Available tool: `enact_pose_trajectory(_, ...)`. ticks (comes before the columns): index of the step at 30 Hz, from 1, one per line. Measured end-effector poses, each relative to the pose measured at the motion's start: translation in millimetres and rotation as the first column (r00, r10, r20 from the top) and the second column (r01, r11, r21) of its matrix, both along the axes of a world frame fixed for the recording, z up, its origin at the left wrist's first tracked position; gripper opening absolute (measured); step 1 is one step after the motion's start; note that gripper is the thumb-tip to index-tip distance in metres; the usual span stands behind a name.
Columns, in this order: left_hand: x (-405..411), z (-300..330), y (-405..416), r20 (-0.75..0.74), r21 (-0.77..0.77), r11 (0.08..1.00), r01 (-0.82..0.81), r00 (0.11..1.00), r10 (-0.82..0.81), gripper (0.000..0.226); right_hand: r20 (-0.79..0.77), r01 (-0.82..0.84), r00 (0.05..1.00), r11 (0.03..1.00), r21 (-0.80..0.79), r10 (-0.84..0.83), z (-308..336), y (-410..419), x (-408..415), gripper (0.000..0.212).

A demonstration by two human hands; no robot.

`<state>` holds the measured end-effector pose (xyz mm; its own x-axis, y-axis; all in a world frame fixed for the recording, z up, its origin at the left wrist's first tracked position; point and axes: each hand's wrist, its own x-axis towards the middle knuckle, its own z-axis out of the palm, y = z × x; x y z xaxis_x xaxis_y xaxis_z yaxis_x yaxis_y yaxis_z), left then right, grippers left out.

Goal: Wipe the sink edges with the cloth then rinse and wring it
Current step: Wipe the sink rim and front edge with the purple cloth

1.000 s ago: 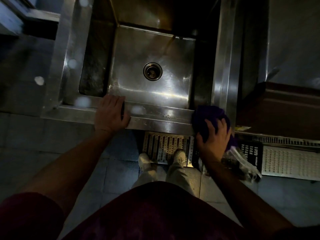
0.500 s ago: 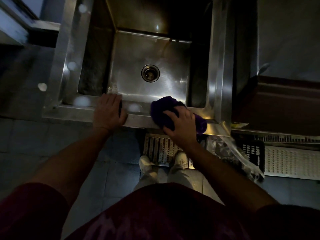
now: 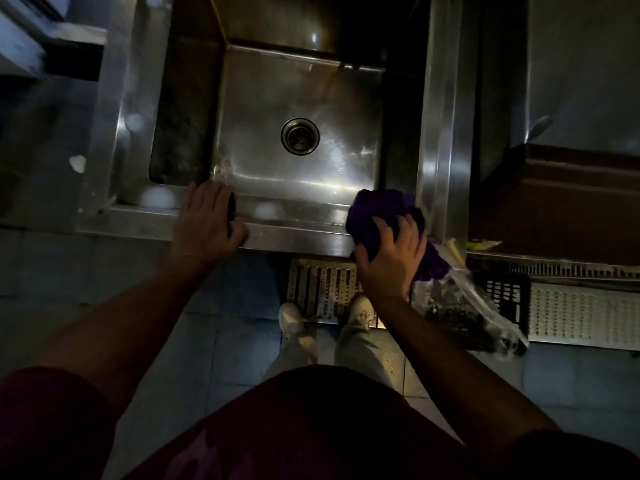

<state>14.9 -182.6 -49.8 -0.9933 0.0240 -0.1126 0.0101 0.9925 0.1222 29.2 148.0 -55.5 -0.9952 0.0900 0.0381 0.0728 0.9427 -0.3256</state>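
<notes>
Purple cloth (image 3: pixel 382 211) back rightward along sink (image 3: pixel 294 233) edge, bunched, right fingers (image 3: pixel 403 230) gripping it.

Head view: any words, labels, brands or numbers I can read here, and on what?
None can be read.
Sink: bare steel, only glare and spots.
Cloth in the right hand: plain purple, no tag in view.
Plastic bag on the floor: too dark and blurred to tell.
</notes>
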Motion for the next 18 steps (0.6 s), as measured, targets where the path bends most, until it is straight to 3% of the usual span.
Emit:
enact_pose_trajectory(7,-2.9,-1.6,-1.2,0.030,0.006,1.000,-0.012,0.999,0.012,0.064,0.052,-0.173,0.984,0.985,0.005,0.172,-1.9,-65.5,-4.3,0.060)
enact_pose_trajectory(12,-2.0,-0.5,0.4,0.019,-0.008,1.000,-0.018,1.000,0.018,0.062,0.072,-0.340,0.933,0.930,-0.140,0.352,1.7,-106.9,-13.1,0.052)
enact_pose_trajectory(16,-0.6,-0.4,1.5,0.009,-0.006,1.000,-0.022,1.000,0.022,0.064,0.071,-0.347,0.919,0.881,-0.321,0.388,20.1,-79.0,-31.4,0.045)
enact_pose_trajectory(18,0.1,0.1,2.3,0.005,-0.003,1.000,-0.025,1.000,0.025,0.066,0.066,-0.271,0.948,0.900,-0.341,0.310,28.5,-46.3,-31.2,0.043)
